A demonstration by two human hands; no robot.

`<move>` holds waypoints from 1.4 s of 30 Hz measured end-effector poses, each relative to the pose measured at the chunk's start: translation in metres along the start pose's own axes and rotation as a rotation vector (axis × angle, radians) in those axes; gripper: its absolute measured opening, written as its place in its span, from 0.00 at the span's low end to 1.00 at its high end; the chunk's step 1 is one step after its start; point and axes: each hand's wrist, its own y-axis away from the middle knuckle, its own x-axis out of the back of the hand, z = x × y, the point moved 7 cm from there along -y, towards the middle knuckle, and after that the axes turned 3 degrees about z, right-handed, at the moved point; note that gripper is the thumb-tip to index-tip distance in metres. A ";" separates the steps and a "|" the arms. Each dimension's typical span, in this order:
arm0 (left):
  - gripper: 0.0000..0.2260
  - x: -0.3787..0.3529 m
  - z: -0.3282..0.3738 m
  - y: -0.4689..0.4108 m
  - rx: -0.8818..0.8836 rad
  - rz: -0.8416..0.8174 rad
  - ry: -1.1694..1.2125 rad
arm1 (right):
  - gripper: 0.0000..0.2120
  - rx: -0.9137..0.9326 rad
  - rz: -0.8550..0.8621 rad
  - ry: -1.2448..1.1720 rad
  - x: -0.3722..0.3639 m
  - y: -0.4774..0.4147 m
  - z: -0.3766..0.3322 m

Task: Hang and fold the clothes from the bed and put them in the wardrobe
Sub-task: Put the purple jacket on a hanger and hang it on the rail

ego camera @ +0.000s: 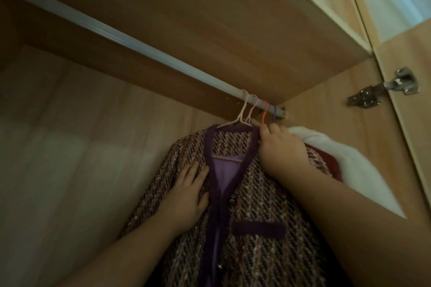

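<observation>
Tweed in pink and purple, the jacket point(256, 193) hangs inside the wardrobe from a pale pink hanger point(235, 124), whose hook sits over the white rail point(140, 47) near its right end.

Your left hand point(186, 196) lies flat on the jacket's front beside the dark purple trim, its fingers point(193, 170) straight and holding nothing. That looks meant to steady the cloth and keep the front from swinging.

Your right hand point(279, 147) is up at the collar. Its fingers point(264, 131) are curled over the trim at the shoulder, probably to seat it squarely on the hanger's arm. The fingertips are hidden, so whether they catch the hanger too is unclear.

Just right of the pink hooks, an orange hook point(265, 112) and a purple hook point(274, 113) share the rail. They carry clothes that are pressed behind the jacket, of which a white garment point(349, 165) and a strip of red one point(326, 158) show.

Around you is light wood-grain board, with a shelf point(210, 18) above the rail, the back panel point(70, 147) to the left and the side wall point(338, 100) to the right. A metal hinge point(384, 88) marks the open door's edge. The light is dim and warm.
</observation>
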 end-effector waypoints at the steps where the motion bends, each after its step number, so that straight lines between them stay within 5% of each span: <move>1: 0.31 0.002 0.003 0.008 0.003 -0.007 0.003 | 0.25 0.004 0.004 0.053 0.005 0.009 -0.002; 6: 0.34 0.009 0.020 0.072 0.054 -0.120 -0.109 | 0.30 0.051 -0.150 0.076 0.023 0.076 -0.024; 12: 0.32 0.050 0.063 0.166 0.152 -0.177 0.023 | 0.29 0.060 -0.225 -0.089 0.049 0.210 -0.045; 18: 0.32 0.106 0.161 0.276 0.126 -0.239 -0.001 | 0.31 -0.032 -0.420 -0.311 0.076 0.361 -0.043; 24: 0.32 0.091 0.268 0.397 0.082 -0.492 -0.018 | 0.33 -0.162 -0.667 -0.414 0.149 0.513 0.004; 35: 0.32 0.098 0.623 0.591 -0.116 -0.912 0.411 | 0.34 -0.625 -0.866 0.031 0.435 0.807 0.230; 42: 0.36 0.137 0.863 0.696 -0.496 -1.154 0.591 | 0.32 -0.866 -1.049 0.377 0.629 0.959 0.314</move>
